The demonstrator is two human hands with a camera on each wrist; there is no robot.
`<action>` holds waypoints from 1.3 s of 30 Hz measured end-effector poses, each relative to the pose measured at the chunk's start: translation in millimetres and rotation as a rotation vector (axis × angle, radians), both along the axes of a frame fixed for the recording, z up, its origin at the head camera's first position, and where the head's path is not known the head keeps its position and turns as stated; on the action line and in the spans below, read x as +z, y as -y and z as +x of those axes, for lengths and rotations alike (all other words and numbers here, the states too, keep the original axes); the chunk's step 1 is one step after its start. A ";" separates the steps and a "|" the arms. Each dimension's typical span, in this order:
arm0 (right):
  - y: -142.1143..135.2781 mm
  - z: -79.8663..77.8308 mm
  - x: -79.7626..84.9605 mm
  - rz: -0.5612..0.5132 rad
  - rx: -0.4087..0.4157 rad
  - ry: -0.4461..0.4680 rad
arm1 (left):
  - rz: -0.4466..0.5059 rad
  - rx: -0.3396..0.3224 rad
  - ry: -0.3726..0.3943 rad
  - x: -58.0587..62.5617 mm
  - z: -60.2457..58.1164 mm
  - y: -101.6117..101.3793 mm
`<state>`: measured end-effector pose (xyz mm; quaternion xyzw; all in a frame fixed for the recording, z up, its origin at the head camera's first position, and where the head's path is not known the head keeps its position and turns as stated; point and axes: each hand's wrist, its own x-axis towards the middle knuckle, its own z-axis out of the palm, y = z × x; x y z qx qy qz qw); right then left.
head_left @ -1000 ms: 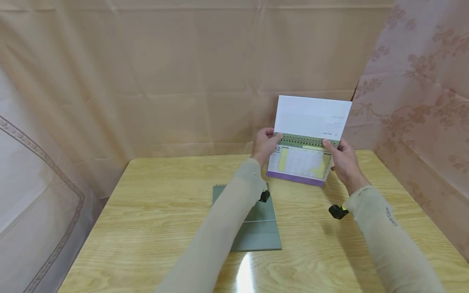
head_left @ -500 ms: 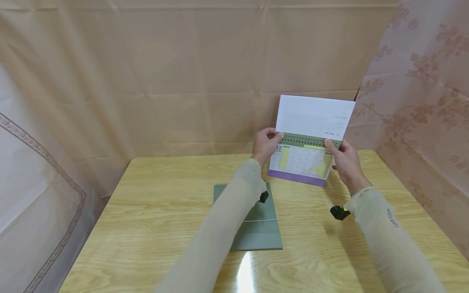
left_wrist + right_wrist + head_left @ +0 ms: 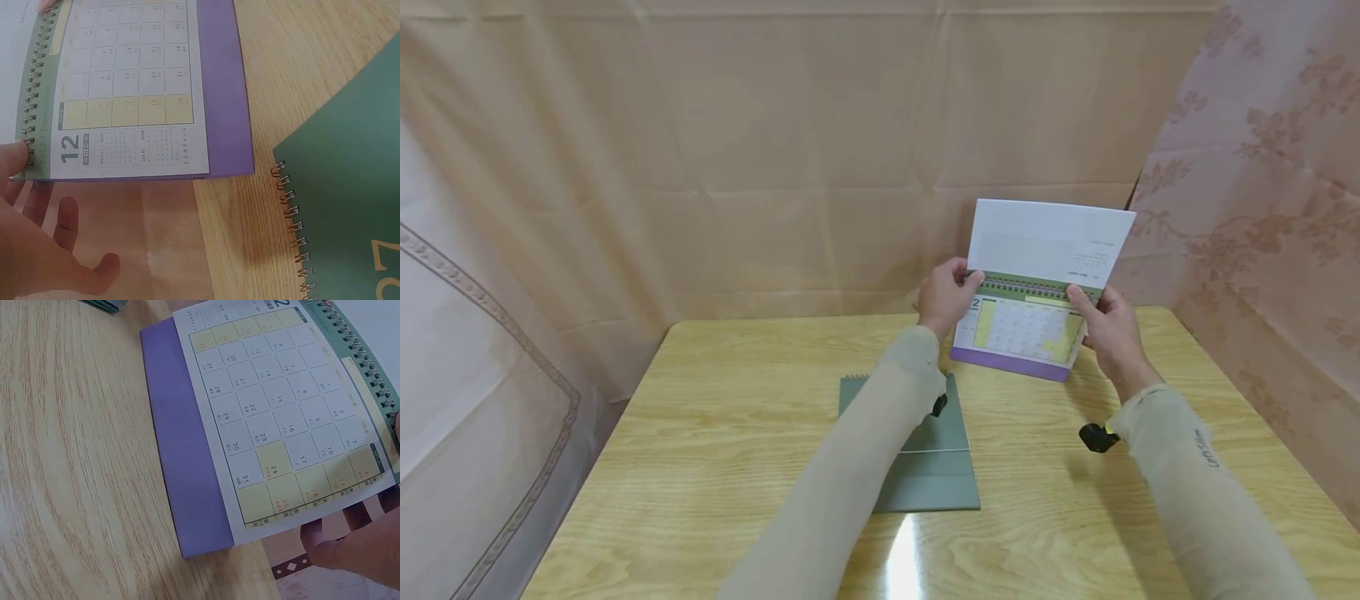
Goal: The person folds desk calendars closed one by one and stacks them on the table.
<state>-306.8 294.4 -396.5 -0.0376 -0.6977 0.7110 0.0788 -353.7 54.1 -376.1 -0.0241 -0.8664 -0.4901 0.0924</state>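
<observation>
A spiral-bound desk calendar (image 3: 1028, 327) is held up over the far right of the table, its December page facing me and a white page folded up above the rings. My left hand (image 3: 946, 296) pinches its left edge at the binding, thumb in front. The right hand (image 3: 1108, 333) grips the right edge at the same height, thumb on the green strip. In the left wrist view, the purple base (image 3: 225, 94) runs along the calendar's lower edge. Below my left forearm lies a second, green spiral calendar (image 3: 928, 483), partly hidden by the sleeve.
The wood-grain table (image 3: 737, 433) spans the view, with a bright reflection near its front. A beige curtain (image 3: 775, 167) hangs behind it, and a pink floral curtain (image 3: 1262, 208) on the right. A white cloth (image 3: 467, 375) hangs at left.
Both hands keep their hold on the calendar, which has shifted slightly to the right in view. The white upper page leans a little more. The green calendar has stayed on the table.
</observation>
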 end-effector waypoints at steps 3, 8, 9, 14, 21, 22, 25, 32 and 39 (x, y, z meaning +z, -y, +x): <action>-0.5 0.1 -0.3 -0.012 0.006 -0.006 | -0.046 0.013 -0.020 -1.6 -0.1 -1.1; -1.3 -1.3 -0.8 0.039 -0.016 -0.050 | -0.092 0.019 -0.044 -1.4 1.4 -2.5; -1.7 -1.8 -1.0 0.063 -0.025 -0.059 | -0.097 0.017 -0.047 -0.9 2.0 -2.8; -3.3 -4.5 -4.2 0.155 -0.057 -0.087 | -0.108 0.011 -0.048 1.2 4.5 -2.6; -2.4 -6.3 -6.2 0.225 -0.074 -0.135 | -0.112 0.010 -0.050 0.1 4.2 -2.3; -2.1 -6.3 -6.0 0.229 -0.075 -0.139 | -0.112 0.011 -0.052 -0.1 4.0 -2.2; -1.7 -5.1 -5.6 0.238 -0.085 -0.143 | -0.106 0.009 -0.058 -0.8 3.6 -2.6; -1.8 -2.5 -6.0 0.216 -0.095 -0.155 | -0.059 -0.005 -0.040 -2.8 0.5 -2.5; -0.5 -0.2 -4.3 0.258 -0.126 -0.142 | -0.084 -0.008 -0.049 -0.5 2.0 -2.9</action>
